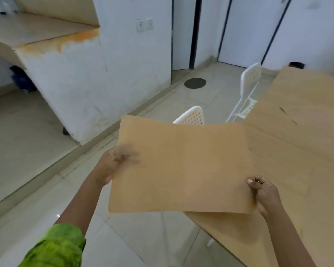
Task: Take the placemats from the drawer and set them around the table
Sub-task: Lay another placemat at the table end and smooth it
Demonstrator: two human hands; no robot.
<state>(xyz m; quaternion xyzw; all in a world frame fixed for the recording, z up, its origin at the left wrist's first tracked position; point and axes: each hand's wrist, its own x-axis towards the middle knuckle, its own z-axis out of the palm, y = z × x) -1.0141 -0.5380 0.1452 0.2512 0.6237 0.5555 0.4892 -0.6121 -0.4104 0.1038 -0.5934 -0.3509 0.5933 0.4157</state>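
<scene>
Left hand (109, 166) pinches the left edge of the placemat (181, 166), thumb on top, fingers under. It's blurred, so grip depth is unclear. Right hand (266, 193) clamps the mat's right edge near the lower corner. The mat is in the air, roughly level, its right part over the near corner of the table (297, 135) and its left part hanging over the floor (27, 151).

Risks, left to right:
- The mat is thin and already bows upward along the far edge. If the left hand lets go first, that unsupported side could droop off the table edge and drag the mat down.
- Mat and table are nearly the same tan, so the table edge is hard to read. Easy to set it overhanging or skewed.
- A white chair (193, 115) sits tucked just behind the mat's far edge. Pushing the mat forward low could catch the backrest.
- A smooth mat on a smooth top may slide if dropped rather than laid.

Counts:
- Placemats: one clearly seen. Can't tell if more are stacked under it, and I see none already laid on the table.
- Hands: two, both on the mat.
- Chairs: two white ones, the second chair (248, 91) further along the same side.
- Tables: one.
- Drawer: not in frame.
</scene>
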